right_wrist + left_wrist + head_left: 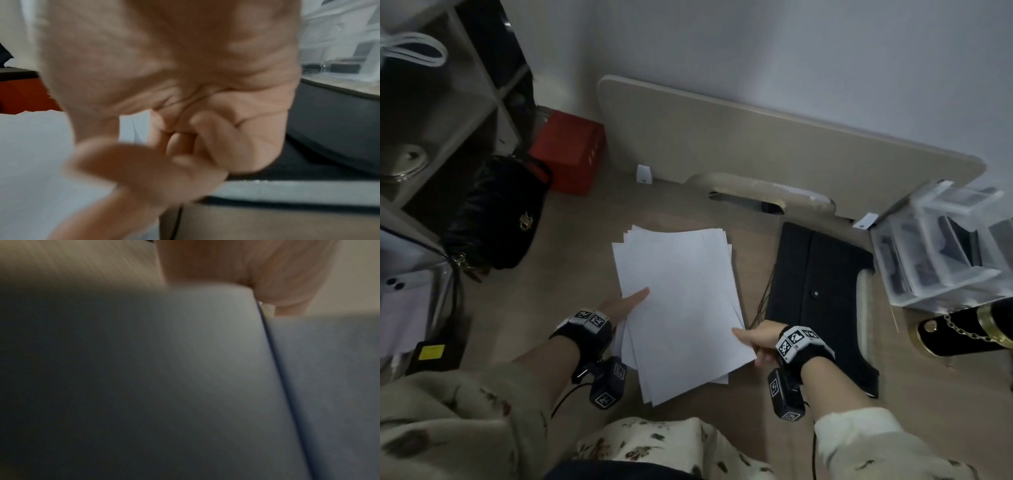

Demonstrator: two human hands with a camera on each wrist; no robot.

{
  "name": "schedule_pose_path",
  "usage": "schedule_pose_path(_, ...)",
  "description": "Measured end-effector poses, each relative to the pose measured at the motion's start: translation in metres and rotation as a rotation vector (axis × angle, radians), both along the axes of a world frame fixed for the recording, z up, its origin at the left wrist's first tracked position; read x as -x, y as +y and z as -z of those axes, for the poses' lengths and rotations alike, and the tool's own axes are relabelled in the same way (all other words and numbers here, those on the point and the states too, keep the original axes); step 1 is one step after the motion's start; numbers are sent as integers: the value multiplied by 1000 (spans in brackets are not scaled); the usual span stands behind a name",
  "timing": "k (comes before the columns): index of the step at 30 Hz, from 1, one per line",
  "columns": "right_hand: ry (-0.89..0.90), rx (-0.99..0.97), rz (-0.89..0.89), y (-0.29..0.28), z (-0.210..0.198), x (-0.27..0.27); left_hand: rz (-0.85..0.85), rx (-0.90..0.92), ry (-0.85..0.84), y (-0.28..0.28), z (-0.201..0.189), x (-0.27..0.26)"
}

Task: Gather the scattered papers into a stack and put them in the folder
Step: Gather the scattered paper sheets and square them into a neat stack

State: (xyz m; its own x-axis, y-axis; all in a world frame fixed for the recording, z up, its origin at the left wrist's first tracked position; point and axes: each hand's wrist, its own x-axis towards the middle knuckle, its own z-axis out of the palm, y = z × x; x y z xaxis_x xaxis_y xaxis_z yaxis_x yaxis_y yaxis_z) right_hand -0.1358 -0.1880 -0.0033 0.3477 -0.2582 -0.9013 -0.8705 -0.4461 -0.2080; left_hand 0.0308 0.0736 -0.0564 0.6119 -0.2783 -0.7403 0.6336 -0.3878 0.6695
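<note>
Head view: a loosely squared stack of white papers [678, 301], its sheets fanned slightly at the corners, held above a wooden floor [571, 246] between two hands. The left hand [619, 306] grips the stack's left edge, thumb laid flat on the top sheet and the remaining fingers hidden beneath the papers. The right hand [760, 341] pinches the stack's lower right edge, thumb on top and fingers curled underneath. A black folder [822, 294] with a round snap button lies flat on the floor just to the right of the stack, closed, its near end passing behind the right hand. To the left of the stack lies a black handbag [496, 212], and beyond that a red box [568, 157]. Beyond the stack a beige board [756, 144] leans against the wall. To the right of the folder stands a clear plastic drawer unit [941, 253]. Left wrist view: blurred, showing pale sheet surfaces and fingers [267, 272] at their edge. Right wrist view: curled fingers [226, 146] of the right hand closed over the paper edge, with the dark folder alongside
</note>
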Motion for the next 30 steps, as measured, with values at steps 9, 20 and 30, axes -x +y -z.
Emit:
schedule_pose_path(9,-535,261,355,-2,18,-12,13,29,40,4,-5,1)
schedule_pose_path(20,-446,184,138,26,26,-27,74,13,-18,10,14,-3)
schedule_pose_path(30,-635,21,456,16,11,-20,78,135,-163,4,-51,16)
